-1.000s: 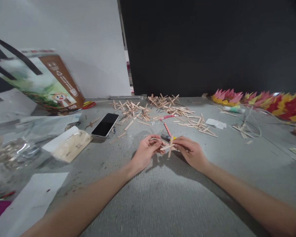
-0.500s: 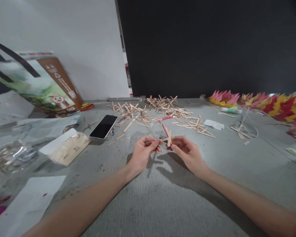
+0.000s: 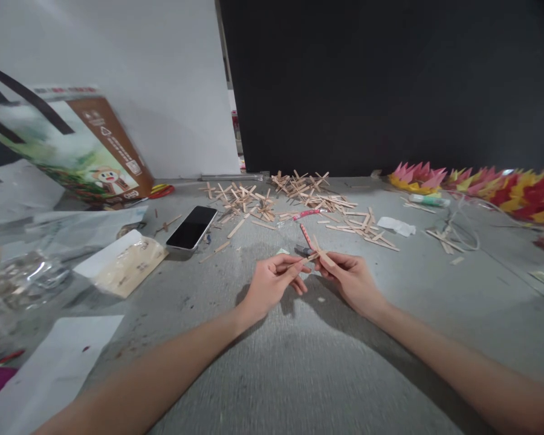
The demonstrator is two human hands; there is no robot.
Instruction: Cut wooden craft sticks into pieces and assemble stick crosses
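Both hands meet over the grey table [image 3: 299,374] and pinch a small cross of wooden craft sticks [image 3: 320,254]. My left hand [image 3: 272,284] is closed on one stick end, its thumb and fingers pressed together. On the other side my right hand [image 3: 349,279] grips the cross with curled fingers. A red patterned pen [image 3: 305,234] and a small grey tube [image 3: 303,249] lie just beyond the fingers. Further back, several loose sticks and finished crosses [image 3: 294,196] are scattered in a pile.
A black phone [image 3: 192,228] lies left of the pile, beside a plastic packet [image 3: 127,264] and crumpled clear bags [image 3: 22,275]. A printed shopping bag [image 3: 68,148] leans at far left. Red, yellow and pink paper flowers [image 3: 480,184] line the right rear, near a white cable [image 3: 457,232].
The hands lifted the stick cross slightly half a second ago, then lowered it toward the table and turned it; the long stick now points up and left.
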